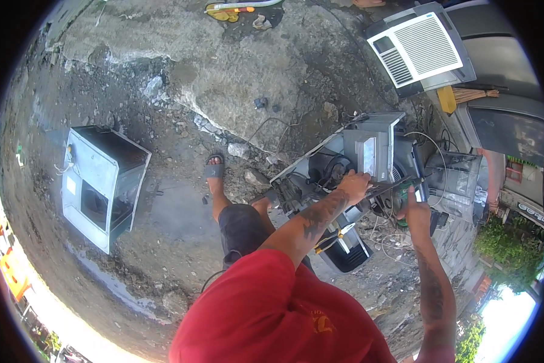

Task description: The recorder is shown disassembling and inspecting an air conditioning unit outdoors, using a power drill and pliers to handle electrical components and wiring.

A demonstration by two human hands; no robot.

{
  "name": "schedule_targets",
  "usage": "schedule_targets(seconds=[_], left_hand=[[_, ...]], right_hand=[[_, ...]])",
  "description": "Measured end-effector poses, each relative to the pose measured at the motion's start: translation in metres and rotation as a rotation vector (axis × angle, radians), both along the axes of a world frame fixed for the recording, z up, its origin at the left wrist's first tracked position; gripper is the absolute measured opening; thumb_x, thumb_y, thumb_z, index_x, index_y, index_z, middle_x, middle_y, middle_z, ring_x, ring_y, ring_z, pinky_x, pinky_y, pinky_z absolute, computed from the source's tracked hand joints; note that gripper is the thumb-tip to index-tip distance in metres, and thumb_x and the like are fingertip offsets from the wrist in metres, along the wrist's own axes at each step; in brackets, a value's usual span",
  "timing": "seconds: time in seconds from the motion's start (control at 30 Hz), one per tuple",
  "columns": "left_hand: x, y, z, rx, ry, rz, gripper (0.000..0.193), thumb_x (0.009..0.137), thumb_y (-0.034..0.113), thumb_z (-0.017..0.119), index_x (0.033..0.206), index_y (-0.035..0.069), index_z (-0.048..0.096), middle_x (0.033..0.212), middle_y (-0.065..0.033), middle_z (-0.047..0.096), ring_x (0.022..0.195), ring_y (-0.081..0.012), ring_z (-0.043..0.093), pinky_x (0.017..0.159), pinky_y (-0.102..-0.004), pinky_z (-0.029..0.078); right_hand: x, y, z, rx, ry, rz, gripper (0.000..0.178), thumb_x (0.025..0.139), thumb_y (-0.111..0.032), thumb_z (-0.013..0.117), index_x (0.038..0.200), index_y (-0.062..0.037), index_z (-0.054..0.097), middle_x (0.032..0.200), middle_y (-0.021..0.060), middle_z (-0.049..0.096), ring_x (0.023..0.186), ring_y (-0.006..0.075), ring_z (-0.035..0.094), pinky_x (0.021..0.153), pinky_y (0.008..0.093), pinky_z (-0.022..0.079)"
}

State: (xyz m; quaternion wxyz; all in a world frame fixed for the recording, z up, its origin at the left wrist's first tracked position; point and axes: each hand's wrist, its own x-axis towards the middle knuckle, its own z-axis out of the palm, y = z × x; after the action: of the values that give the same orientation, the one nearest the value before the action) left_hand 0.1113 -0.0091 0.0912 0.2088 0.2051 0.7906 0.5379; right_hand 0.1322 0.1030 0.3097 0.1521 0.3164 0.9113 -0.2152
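In front of me stands a partly dismantled window air conditioner (372,128), its metal casing open and dark inner parts showing. My left hand (355,186) is closed at the lower edge of the light grey box section; what its fingers hold is hidden. To the right, my right hand (415,212) is closed around a green and dark tool (403,192); its exact kind is hard to make out. A long thin dark piece runs between the two hands. Below them lies a black and silver part (346,251) with a yellow strip across it.
An empty metal air conditioner casing (90,163) sits on the rough ground at the left. Another air conditioner with a white grille (423,48) stands at the upper right, near a straw broom (475,95). Loose cables, stones and a yellow item (223,12) lie about.
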Motion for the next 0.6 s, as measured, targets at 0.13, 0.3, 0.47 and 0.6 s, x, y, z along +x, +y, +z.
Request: schedule_targets(seconds=[0.13, 0.3, 0.47, 0.6], left_hand=[[-0.006, -0.008, -0.010, -0.065, 0.018, -0.093, 0.028, 0.095, 0.029, 0.054, 0.104, 0.003, 0.059, 0.104, -0.0154, 0.063, 0.095, -0.0365, 0.056, 0.083, -0.0475, 0.046], [0.005, -0.004, 0.002, -0.065, 0.036, -0.141, 0.026, 0.092, 0.027, 0.058, 0.107, 0.006, 0.059, 0.105, -0.0139, 0.061, 0.101, -0.0355, 0.055, 0.086, -0.0491, 0.045], [0.016, -0.003, -0.003, -0.057, 0.033, -0.086, 0.025, 0.090, 0.024, 0.060, 0.107, 0.006, 0.059, 0.106, -0.0133, 0.059, 0.104, -0.0345, 0.052, 0.088, -0.0494, 0.044], [0.020, 0.000, -0.009, -0.097, 0.028, -0.120, 0.024, 0.090, 0.021, 0.058, 0.108, 0.006, 0.059, 0.107, -0.0136, 0.058, 0.104, -0.0342, 0.052, 0.089, -0.0491, 0.044]], right_hand=[[-0.005, -0.033, 0.027, 0.942, 0.122, 1.147, 0.038, 0.085, -0.033, 0.066, 0.113, -0.0060, 0.067, 0.118, 0.0140, 0.062, 0.108, 0.0282, 0.057, 0.093, 0.0426, 0.042], [0.000, -0.006, -0.005, 0.662, 0.026, 1.139, 0.044, 0.085, -0.038, 0.067, 0.110, -0.0031, 0.067, 0.108, 0.0123, 0.066, 0.110, 0.0314, 0.059, 0.093, 0.0464, 0.043], [-0.004, 0.018, -0.015, -0.354, -0.382, -0.414, 0.063, 0.093, -0.055, 0.054, 0.069, 0.0024, 0.064, 0.055, 0.0089, 0.060, 0.044, 0.0192, 0.057, 0.045, 0.0322, 0.044], [0.005, 0.000, 0.008, -0.152, -0.251, -0.360, 0.044, 0.093, -0.039, 0.058, 0.090, 0.0037, 0.066, 0.076, 0.0115, 0.066, 0.061, 0.0179, 0.062, 0.055, 0.0322, 0.048]])
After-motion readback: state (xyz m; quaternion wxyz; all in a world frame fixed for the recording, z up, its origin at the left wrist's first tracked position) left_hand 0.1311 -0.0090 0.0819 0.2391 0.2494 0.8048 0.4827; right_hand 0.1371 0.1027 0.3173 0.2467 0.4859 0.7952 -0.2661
